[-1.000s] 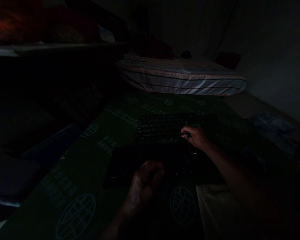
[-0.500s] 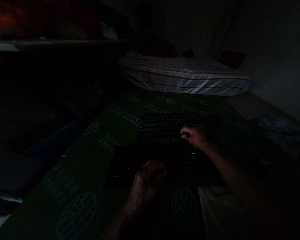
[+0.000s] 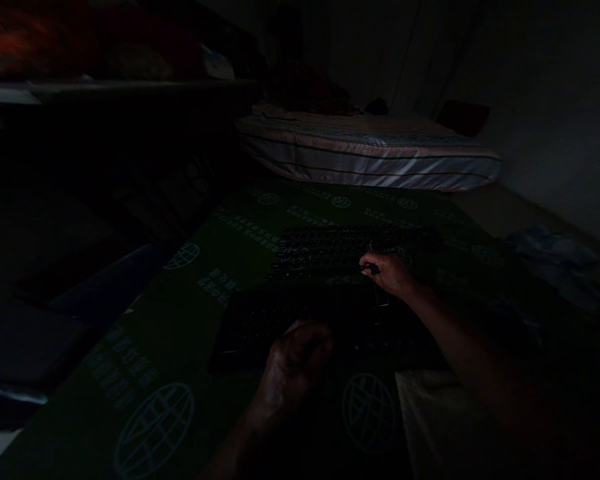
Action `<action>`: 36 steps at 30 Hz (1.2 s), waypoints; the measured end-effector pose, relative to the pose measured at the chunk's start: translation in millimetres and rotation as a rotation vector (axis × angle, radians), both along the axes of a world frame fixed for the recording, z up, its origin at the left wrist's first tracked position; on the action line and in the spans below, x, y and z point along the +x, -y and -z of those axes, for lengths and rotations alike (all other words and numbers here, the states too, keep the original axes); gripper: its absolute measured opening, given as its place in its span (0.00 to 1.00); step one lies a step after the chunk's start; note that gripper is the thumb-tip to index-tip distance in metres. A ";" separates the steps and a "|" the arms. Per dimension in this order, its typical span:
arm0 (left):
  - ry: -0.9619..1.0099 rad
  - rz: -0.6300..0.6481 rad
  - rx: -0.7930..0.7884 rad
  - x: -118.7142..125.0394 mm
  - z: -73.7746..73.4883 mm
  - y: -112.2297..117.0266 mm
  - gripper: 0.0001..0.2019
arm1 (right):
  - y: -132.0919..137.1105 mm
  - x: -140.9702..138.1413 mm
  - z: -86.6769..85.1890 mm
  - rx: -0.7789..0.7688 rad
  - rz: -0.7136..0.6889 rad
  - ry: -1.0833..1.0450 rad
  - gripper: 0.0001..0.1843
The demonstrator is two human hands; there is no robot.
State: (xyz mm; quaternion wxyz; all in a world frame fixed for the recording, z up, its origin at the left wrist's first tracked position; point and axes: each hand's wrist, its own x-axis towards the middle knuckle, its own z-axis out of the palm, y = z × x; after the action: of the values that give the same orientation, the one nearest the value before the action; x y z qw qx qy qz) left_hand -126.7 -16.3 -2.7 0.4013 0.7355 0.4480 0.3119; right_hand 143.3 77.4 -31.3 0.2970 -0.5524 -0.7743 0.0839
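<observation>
Dim light falls on one green printed sheet (image 3: 180,327), with one striped mattress (image 3: 370,159) beyond it. From the left, one dark keyboard (image 3: 250,327) lies flat, and my left hand (image 3: 300,350) curls over its near side; it's too dark to tell whether those fingers hold anything. Behind the keyboard sit several rows of small dark keys (image 3: 305,255), too dim to count. Further right, my right hand (image 3: 387,272) pinches one wire tool (image 3: 375,269). Neither hand has shifted noticeably this past second, so I judge the work momentarily stalled.
</observation>
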 end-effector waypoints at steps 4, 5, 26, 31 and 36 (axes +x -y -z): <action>0.021 -0.008 -0.001 0.5 0.4 0.0 0.06 | -0.1 0.2 1.0 -0.010 0.026 0.030 0.07; 0.025 -0.008 0.004 0.5 0.9 -0.1 0.06 | -0.1 0.3 1.1 -0.011 0.029 0.031 0.07; 0.041 -0.007 0.050 0.3 5.1 0.0 0.05 | 18.1 -4.1 -21.6 0.085 0.145 -0.053 0.13; 0.024 0.008 0.082 1.6 6.4 -0.4 0.05 | 57.1 -12.6 -53.3 -0.072 0.208 -0.261 0.23; -0.010 0.044 0.125 3.7 4.4 -0.1 0.05 | 100.8 -28.5 -64.5 -0.165 0.360 -0.347 0.24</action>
State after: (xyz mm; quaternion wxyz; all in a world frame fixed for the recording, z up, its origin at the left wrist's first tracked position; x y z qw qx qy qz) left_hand -122.9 -16.2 -7.1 0.3592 0.7702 0.4136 0.3267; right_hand 114.8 -23.4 33.2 0.3895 -0.6809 -0.5916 0.1861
